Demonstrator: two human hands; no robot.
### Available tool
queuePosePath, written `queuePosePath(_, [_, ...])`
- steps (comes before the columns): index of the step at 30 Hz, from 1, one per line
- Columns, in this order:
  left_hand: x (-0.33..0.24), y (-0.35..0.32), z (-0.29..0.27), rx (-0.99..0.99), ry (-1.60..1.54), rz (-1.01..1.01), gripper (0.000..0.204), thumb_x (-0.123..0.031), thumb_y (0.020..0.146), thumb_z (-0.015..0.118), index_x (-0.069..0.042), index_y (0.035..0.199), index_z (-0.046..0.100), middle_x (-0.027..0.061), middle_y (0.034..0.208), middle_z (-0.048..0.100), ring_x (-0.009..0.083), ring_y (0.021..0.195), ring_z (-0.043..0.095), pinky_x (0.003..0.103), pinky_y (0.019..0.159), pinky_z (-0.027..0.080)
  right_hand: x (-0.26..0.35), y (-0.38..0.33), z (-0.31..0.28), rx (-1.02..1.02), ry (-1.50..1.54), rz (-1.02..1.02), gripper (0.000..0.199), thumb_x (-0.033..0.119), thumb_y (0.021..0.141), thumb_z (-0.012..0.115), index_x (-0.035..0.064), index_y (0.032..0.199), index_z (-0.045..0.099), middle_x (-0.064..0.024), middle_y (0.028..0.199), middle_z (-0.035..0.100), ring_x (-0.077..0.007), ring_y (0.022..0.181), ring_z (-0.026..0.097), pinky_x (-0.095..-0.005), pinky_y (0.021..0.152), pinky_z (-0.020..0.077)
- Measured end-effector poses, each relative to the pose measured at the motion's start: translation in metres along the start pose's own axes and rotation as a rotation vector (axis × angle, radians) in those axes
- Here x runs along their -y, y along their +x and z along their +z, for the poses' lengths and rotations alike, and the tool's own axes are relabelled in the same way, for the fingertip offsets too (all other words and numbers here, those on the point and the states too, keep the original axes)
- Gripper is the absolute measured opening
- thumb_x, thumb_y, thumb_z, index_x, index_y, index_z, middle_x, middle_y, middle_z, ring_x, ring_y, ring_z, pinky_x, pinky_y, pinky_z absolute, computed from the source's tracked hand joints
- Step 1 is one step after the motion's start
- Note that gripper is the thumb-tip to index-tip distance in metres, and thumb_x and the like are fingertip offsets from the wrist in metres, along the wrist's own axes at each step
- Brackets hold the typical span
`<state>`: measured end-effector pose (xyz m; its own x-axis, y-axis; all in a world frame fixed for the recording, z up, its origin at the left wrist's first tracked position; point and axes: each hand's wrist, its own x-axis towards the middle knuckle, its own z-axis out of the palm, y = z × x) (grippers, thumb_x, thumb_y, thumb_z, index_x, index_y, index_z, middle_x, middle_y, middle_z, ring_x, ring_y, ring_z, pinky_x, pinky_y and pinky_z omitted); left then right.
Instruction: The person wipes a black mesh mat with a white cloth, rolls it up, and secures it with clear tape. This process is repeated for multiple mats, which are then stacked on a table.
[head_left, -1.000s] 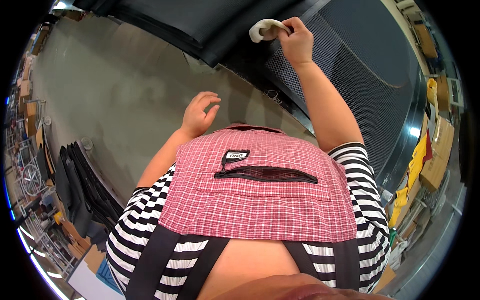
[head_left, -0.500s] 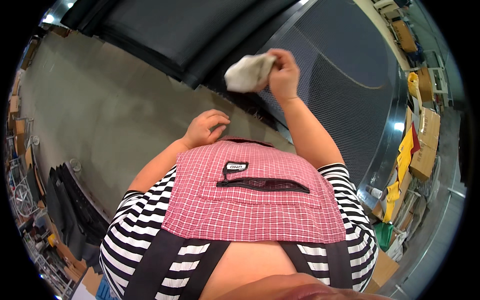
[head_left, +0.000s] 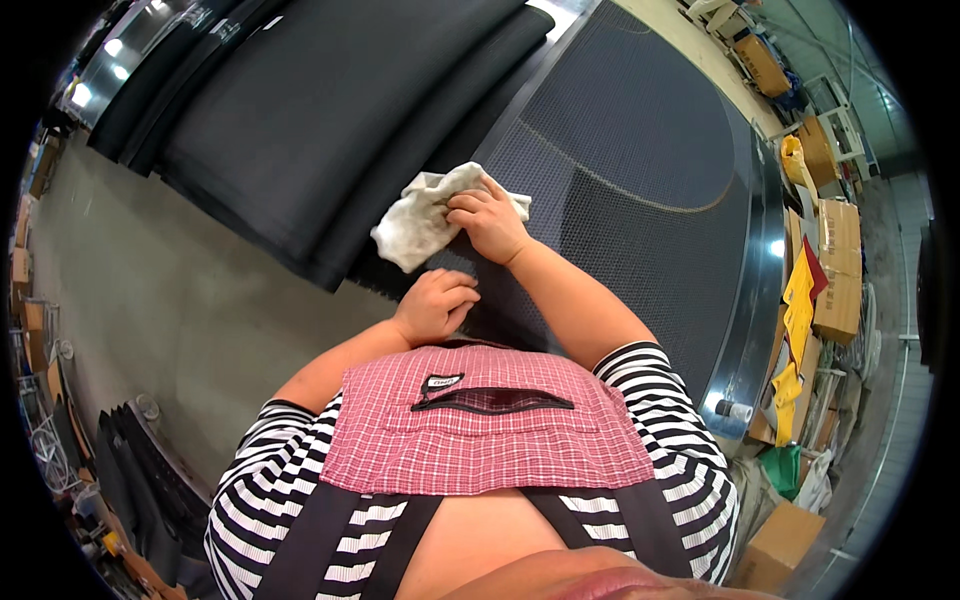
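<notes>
One crumpled white cloth (head_left: 412, 228), held in the right hand (head_left: 488, 218), slants lengthwise lower left to upper right, above mid-frame, beside dark, fine-holed mesh (head_left: 650, 255). The left hand (head_left: 438, 303) curls below, its grip unclear.

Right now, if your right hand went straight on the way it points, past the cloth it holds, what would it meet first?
Beyond the white cloth, the right hand would probably meet the black sheets first, though their height relative to it is hard to judge.
</notes>
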<state>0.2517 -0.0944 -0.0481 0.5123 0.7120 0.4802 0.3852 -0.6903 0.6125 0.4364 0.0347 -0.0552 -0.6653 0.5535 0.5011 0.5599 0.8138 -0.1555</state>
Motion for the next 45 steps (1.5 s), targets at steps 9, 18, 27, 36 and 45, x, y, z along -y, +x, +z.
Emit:
queuePosePath(9, [-0.093,-0.076,-0.107,-0.031,0.325,-0.006,0.016,-0.014,0.082,0.076,-0.013,0.097,0.074,-0.0041,0.109,0.071,0.0151,0.086,0.063,0.031,0.076,0.049,-0.039,0.148,-0.126,0.338,-0.366,-0.189,0.017,0.027,0.079,0.074,0.0176,0.093,0.077,-0.0008,0.108,0.065,-0.0223,0.105,0.061,-0.0355,0.089,0.0528])
queuePosePath(18, [-0.208,-0.103,-0.219,0.038,0.509,-0.098,0.03,-0.024,0.084,0.079,-0.02,0.113,0.071,0.0033,0.134,0.061,0.0186,0.086,0.063,0.034,0.078,0.052,-0.184,0.282,-0.313,0.017,-0.697,0.337,0.024,0.019,0.097,0.055,0.0075,0.096,0.076,-0.0114,0.113,0.072,-0.0321,0.105,0.07,-0.0416,0.09,0.0607])
queuePosePath(27, [-0.217,-0.102,-0.221,-0.042,0.535,-0.102,0.032,-0.017,0.078,0.078,-0.019,0.11,0.071,0.0027,0.13,0.064,0.0192,0.084,0.062,0.034,0.076,0.052,-0.146,0.258,-0.269,-0.158,-0.441,0.519,0.029,0.015,0.089,0.057,0.0154,0.108,0.079,-0.0111,0.109,0.075,-0.0342,0.105,0.071,-0.0466,0.096,0.055])
queuePosePath(36, [-0.148,-0.085,-0.163,-0.061,0.363,-0.061,0.03,-0.011,0.079,0.074,-0.013,0.109,0.071,0.0086,0.129,0.064,0.0249,0.088,0.062,0.037,0.081,0.052,0.131,0.12,-0.115,-0.191,0.124,0.183,0.018,0.002,0.072,0.063,0.0109,0.082,0.076,-0.0106,0.088,0.07,-0.032,0.086,0.067,-0.0453,0.082,0.0523])
queuePosePath(45, [-0.082,-0.057,-0.069,-0.071,0.43,0.08,0.022,-0.009,0.084,0.07,-0.008,0.106,0.072,0.0166,0.126,0.066,0.0367,0.102,0.063,0.046,0.091,0.048,0.147,-0.068,-0.159,-0.752,1.27,1.079,0.011,0.009,0.096,0.065,0.0031,0.104,0.07,-0.0055,0.097,0.072,-0.0131,0.087,0.067,-0.0312,0.08,0.0555])
